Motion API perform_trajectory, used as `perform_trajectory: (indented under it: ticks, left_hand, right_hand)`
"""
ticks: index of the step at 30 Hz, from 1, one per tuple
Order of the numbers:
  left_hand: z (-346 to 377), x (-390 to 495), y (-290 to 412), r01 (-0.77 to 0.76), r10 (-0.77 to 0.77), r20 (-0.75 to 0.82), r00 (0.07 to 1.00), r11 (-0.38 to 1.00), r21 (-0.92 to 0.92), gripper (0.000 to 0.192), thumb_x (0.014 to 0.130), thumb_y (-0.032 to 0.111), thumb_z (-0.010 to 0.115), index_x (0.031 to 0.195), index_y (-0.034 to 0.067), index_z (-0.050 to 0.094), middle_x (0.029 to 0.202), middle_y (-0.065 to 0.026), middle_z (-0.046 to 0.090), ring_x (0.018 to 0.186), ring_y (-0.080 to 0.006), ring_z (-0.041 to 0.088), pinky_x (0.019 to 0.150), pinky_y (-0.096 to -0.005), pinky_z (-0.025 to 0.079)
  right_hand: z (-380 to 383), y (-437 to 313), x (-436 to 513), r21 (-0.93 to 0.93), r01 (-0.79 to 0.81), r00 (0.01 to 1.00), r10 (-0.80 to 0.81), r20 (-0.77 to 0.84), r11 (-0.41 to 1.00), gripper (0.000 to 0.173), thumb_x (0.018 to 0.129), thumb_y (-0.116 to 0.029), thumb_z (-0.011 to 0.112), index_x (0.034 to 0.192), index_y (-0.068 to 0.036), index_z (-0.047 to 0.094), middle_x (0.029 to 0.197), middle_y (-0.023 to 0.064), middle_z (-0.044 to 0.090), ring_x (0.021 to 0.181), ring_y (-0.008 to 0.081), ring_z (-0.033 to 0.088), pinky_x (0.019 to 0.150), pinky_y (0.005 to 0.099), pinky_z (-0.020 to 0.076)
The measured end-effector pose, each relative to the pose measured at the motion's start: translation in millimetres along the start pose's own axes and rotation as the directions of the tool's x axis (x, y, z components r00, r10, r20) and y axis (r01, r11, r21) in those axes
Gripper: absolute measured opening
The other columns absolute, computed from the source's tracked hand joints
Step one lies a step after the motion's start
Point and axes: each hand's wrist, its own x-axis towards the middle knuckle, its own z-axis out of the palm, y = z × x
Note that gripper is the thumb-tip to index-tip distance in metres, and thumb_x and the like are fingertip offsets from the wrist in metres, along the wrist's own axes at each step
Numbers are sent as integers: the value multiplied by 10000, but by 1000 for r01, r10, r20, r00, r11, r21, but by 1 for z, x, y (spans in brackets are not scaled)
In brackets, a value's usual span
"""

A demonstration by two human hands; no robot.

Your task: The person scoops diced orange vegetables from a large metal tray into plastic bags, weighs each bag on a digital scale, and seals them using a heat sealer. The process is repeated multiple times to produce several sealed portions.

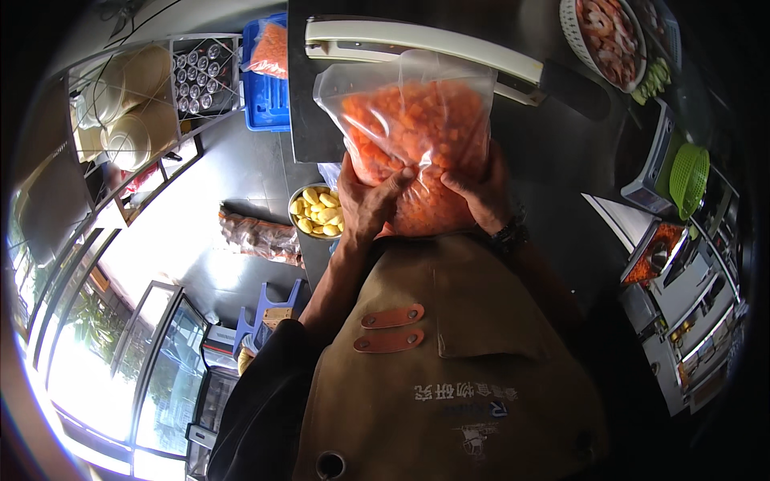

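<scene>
Between my two hands is a clear plastic bag (421,120) filled with diced orange pieces, which look like carrot. My left hand (368,195) grips its left side, thumb pressed on the front. On the opposite side my right hand (486,191) holds the bag, its thumb also against the plastic. The bag's flat upper end overlaps a long cream bag sealer (421,39) lying on the dark counter (553,144). Whether the bag's mouth is sealed cannot be seen. Its lower end is close against the brown apron (469,288).
To the left, another bag of orange dice (271,51) lies on a blue crate (267,105). A bowl of peeled potatoes (316,210) stands below it. At right are a basket of shrimp (607,36), a kitchen scale (649,162), a green colander (690,180) and a metal tray (656,252) holding orange shreds.
</scene>
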Motion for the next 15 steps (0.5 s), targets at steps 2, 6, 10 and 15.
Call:
perform_trajectory:
  ticks: [2,6,10,15]
  left_hand:
    - [-20,-9,-1,-66,67,-88,994,998,10,825,742,214,943,1387,-40,496,1258,-159,660,1120,-232,657,982,-364,537]
    - [-53,-29,2,-132,118,-201,972,990,-56,821,746,169,935,1393,-44,476,1292,-168,643,1152,-242,651,1010,-374,531]
    - [-73,-40,14,-215,176,-258,950,968,-132,736,767,105,912,1360,-48,505,1245,-150,677,1113,-225,675,983,-364,552]
    - [-94,-45,28,-298,206,-380,902,933,-200,667,778,83,905,1324,-48,545,1211,-138,702,1086,-207,687,960,-355,564]
  right_hand:
    - [15,2,1,22,-30,994,27,107,999,774,732,-250,950,1325,5,523,1237,118,645,1125,194,621,963,365,522]
    - [47,-10,1,-78,134,964,-112,240,988,764,770,-268,928,1331,38,510,1252,136,632,1136,205,617,978,372,514]
    - [75,-30,7,-158,307,897,-230,376,939,732,807,-238,903,1351,22,487,1290,108,597,1179,195,572,1031,373,469]
    - [116,-44,18,-114,252,868,-172,467,961,738,793,-282,915,1319,44,513,1237,134,621,1121,212,605,978,367,504]
